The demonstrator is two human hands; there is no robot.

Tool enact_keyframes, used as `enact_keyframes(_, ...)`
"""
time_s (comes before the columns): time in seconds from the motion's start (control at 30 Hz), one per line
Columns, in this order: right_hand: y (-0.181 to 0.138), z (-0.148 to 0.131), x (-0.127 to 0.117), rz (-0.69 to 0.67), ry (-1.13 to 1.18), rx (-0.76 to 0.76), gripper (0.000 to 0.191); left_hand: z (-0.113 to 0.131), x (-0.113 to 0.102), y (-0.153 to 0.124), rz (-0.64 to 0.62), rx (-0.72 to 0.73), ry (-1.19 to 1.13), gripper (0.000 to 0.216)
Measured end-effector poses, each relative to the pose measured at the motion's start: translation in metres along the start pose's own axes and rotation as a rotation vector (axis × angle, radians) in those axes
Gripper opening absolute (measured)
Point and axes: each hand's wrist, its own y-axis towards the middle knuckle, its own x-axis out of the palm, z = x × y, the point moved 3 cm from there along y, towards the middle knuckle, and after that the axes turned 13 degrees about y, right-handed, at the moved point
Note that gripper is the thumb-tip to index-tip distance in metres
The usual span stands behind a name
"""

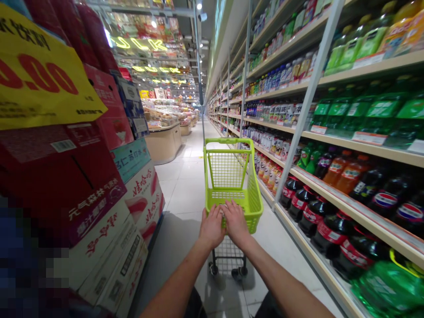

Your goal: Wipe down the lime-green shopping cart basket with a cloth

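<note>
A lime-green shopping cart stands straight ahead of me, with a mesh basket on a dark wheeled frame. Its basket shows only bare plastic mesh inside. My left hand grips the near rim from above, fingers over the edge. Close beside it, almost touching, my right hand grips the same rim. A small pale patch shows between the fingertips, too small to name. The undersides of both hands and the thumbs' grip are hidden.
Shelves of drink bottles line the right side. Stacked drink cartons under a yellow price sign crowd the left. Tiled floor runs along the aisle, with a rounded display counter farther ahead.
</note>
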Motion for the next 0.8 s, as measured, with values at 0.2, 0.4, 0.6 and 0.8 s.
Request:
enact_keyframes(0.2, -0.008, 0.026, -0.011, -0.121, -0.091, -0.195, 0.042, -0.019, 0.003, -0.004, 0.050, 0.000, 0.054, 0.058)
enact_keyframes(0.4, -0.030, 0.093, -0.047, 0.144, -0.050, -0.065, 0.039, -0.015, 0.001, 0.001, 0.033, 0.026, 0.048, 0.057)
enact_keyframes(0.6, -0.017, 0.052, -0.014, 0.109, 0.071, -0.052, 0.042, 0.002, -0.008, 0.009, 0.025, 0.014, 0.040, 0.052)
enact_keyframes(0.8, -0.022, 0.081, -0.041, 0.153, 0.020, 0.007, 0.040, 0.000, -0.008, 0.005, 0.043, 0.058, 0.085, 0.050)
